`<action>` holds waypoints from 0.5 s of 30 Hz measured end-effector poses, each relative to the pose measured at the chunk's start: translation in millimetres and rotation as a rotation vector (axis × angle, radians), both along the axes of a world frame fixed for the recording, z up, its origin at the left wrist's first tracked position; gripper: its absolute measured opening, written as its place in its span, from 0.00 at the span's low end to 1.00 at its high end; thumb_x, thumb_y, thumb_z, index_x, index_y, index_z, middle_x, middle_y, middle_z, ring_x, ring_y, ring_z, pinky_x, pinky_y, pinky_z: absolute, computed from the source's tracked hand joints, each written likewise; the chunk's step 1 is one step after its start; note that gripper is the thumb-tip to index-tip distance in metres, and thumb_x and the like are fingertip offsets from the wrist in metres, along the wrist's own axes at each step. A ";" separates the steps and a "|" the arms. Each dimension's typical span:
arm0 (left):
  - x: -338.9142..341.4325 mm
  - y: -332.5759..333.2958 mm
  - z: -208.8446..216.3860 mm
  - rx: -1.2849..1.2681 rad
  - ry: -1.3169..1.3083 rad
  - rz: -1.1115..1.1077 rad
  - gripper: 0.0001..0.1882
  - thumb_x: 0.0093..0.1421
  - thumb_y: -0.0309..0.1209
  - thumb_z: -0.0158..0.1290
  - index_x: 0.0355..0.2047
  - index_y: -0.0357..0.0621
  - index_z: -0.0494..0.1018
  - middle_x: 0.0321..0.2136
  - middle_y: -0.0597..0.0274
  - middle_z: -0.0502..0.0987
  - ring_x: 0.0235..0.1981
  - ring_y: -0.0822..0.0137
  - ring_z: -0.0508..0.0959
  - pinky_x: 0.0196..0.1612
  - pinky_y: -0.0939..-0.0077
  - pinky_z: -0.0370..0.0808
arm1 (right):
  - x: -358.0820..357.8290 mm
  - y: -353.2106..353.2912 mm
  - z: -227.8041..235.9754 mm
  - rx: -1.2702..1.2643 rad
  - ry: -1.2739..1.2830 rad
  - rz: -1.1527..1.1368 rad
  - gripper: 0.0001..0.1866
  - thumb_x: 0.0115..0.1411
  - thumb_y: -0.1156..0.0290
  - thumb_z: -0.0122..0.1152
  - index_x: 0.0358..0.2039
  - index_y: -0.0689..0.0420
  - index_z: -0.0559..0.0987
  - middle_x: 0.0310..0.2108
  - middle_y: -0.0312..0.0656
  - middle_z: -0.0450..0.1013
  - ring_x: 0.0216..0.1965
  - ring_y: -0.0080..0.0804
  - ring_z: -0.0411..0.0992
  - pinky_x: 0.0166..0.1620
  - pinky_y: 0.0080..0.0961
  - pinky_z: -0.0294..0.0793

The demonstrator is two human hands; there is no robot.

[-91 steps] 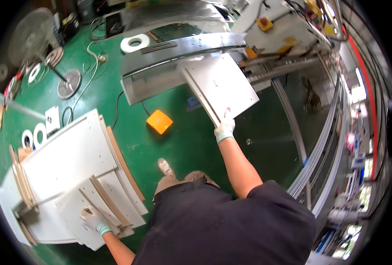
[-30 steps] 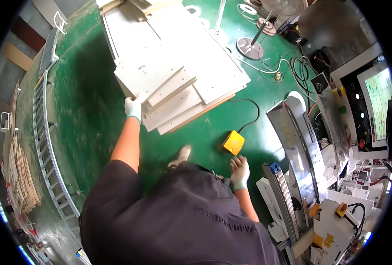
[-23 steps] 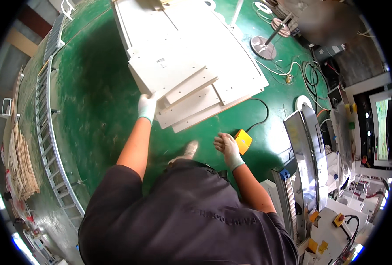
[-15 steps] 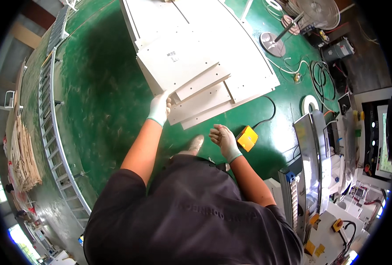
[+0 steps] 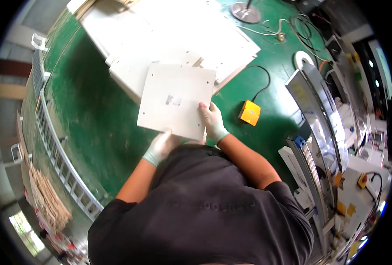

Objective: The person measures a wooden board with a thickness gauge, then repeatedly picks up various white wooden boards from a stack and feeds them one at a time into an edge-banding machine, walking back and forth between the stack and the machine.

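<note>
- Both hands now lifted one white panel (image 5: 176, 100) off the stack (image 5: 169, 42), held over the green floor (image 5: 81, 128).
- Left hand (image 5: 160, 148) grip closed on its lower edge.
- Right hand (image 5: 212, 121) grip closed on its right corner.

Factory workshop: green-painted floor (image 5: 94, 132), stacked white sheet panels (image 5: 178, 39), yellow foot pedal (image 5: 250, 113) on cable, metal machine frames (image 5: 315, 110) at right.

**Green workshop floor seen from above**

We look down on a glossy green floor (image 5: 94, 128). A stack of white panels (image 5: 130, 31) lies ahead. A yellow box (image 5: 250, 112) with a black cable sits to the right, near grey metal machinery (image 5: 319, 119). A metal railing (image 5: 54, 145) curves along the left.
</note>
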State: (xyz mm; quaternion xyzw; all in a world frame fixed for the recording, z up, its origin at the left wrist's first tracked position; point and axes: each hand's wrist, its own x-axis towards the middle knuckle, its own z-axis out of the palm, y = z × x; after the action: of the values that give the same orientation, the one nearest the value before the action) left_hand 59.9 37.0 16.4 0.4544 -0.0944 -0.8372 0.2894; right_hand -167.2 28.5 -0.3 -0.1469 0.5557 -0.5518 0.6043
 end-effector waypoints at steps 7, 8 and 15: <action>-150.4 -36.1 4.3 -0.440 0.175 -0.553 0.29 0.67 0.40 0.52 0.63 0.40 0.60 0.57 0.61 0.68 0.58 0.62 0.69 0.62 0.61 0.65 | -136.6 107.5 13.0 -0.156 0.093 -0.535 0.21 0.67 0.60 0.57 0.53 0.61 0.69 0.47 0.38 0.72 0.47 0.25 0.69 0.52 0.25 0.69; -187.1 -41.9 3.6 -0.431 0.179 -0.552 0.28 0.66 0.40 0.53 0.62 0.41 0.62 0.57 0.60 0.69 0.57 0.61 0.70 0.63 0.62 0.63 | -157.0 133.1 12.8 -0.153 0.072 -0.648 0.18 0.67 0.62 0.57 0.52 0.58 0.70 0.46 0.36 0.72 0.46 0.25 0.70 0.51 0.26 0.71; -431.4 -9.2 58.3 -0.571 0.199 -1.108 0.24 0.69 0.42 0.47 0.58 0.38 0.66 0.54 0.56 0.73 0.55 0.62 0.72 0.59 0.66 0.67 | -227.6 295.4 26.1 -0.434 0.006 -1.225 0.25 0.64 0.65 0.57 0.60 0.50 0.65 0.54 0.37 0.69 0.53 0.35 0.71 0.55 0.39 0.74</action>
State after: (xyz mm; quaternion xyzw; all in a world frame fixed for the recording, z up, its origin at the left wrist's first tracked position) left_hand -371.5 27.8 74.7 0.1628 -0.5083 -0.8428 -0.0700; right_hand -394.9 323.9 25.8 0.0763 0.4163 -0.8959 0.1349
